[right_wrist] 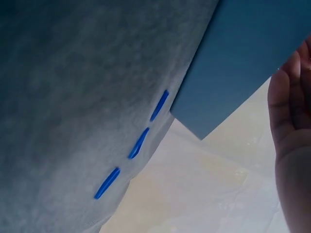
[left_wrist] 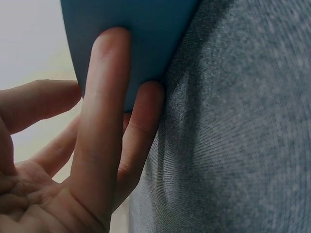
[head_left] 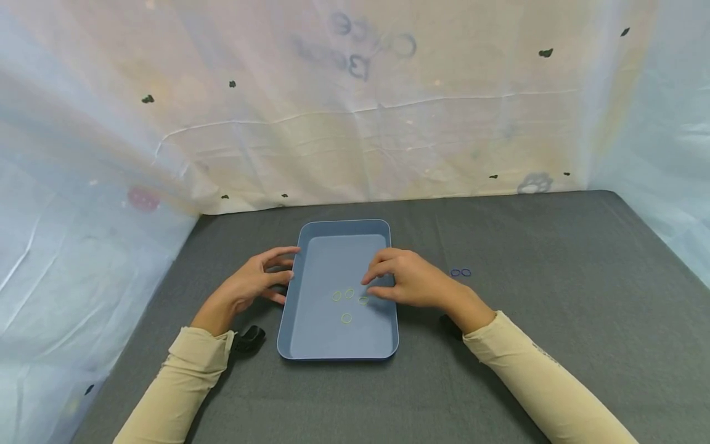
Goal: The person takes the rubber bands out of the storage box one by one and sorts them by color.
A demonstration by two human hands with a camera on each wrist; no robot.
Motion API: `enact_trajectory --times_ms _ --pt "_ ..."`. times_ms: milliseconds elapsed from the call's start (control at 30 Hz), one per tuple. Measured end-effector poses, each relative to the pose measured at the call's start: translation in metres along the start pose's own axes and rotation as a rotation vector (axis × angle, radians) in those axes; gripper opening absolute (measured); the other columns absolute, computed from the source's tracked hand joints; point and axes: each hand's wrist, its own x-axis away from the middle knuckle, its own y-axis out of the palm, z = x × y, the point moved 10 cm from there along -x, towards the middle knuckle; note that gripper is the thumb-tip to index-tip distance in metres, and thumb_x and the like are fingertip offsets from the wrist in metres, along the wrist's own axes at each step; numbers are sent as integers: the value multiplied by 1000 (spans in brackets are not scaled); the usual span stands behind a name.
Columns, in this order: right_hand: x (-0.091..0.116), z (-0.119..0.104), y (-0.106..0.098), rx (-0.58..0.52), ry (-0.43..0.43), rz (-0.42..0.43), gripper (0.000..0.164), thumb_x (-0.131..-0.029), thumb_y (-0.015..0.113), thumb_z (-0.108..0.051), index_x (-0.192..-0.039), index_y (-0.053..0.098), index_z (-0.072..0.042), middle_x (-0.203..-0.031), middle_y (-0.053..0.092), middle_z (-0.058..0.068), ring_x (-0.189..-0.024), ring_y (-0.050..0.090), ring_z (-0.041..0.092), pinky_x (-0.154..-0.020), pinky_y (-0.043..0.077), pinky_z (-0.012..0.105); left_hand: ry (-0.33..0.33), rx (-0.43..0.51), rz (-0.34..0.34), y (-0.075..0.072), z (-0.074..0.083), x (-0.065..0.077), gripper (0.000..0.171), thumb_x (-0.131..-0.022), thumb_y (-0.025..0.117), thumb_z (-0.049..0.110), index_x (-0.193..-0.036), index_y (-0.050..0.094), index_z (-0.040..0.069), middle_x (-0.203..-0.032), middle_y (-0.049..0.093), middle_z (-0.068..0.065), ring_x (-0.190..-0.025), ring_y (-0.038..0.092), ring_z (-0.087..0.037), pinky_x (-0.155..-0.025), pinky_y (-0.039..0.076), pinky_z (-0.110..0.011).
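A shallow blue-grey tray (head_left: 310,339) lies on the dark cloth. Several thin yellow-green loops that look like rubber bands (head_left: 346,319) are spread over its floor. My left hand (head_left: 252,280) touches the tray's left side, fingers spread; the left wrist view shows fingertips (left_wrist: 112,43) against the blue outer wall. Over the right half of the tray hangs my right hand (head_left: 407,277), fingers bent, thumb and index slightly apart just above one yellow-green loop (head_left: 363,301). No object shows between those fingertips. In the right wrist view that hand (right_wrist: 291,107) is partly cut off by the frame edge.
Right of the tray, near the right forearm, lie small blue loops (head_left: 466,272); three blue loops (right_wrist: 138,143) appear in the right wrist view. A black object (head_left: 251,339) shows by the left wrist. Pale printed sheeting (head_left: 388,148) hangs behind the table.
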Motion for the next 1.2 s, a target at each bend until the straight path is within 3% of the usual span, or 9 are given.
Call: enact_trajectory --times_ms 267,567,1200 --pt "-7 -2 13 12 14 -71 13 -87 78 -20 -100 79 -17 -99 65 -6 -95 64 10 -87 56 27 0 13 8 -1 -1 0 62 -100 59 10 -156 34 17 -156 30 -27 -102 67 -25 -76 64 -47" --pt "-14 3 32 137 64 -185 11 -89 77 -25 -97 79 -20 -96 65 -6 -91 62 9 -84 56 29 10 4 -6 0 2 0 62 -100 58 9 -156 32 14 -156 29 -28 -105 66 -28 -75 64 -45" --pt "-13 2 36 159 94 -199 9 -88 78 -26 -93 80 -19 -94 67 -7 -89 63 9 -81 57 28 9 -1 -5 1 3 1 62 -100 57 7 -157 31 14 -156 29 -29 -112 63 -32 -75 64 -45"
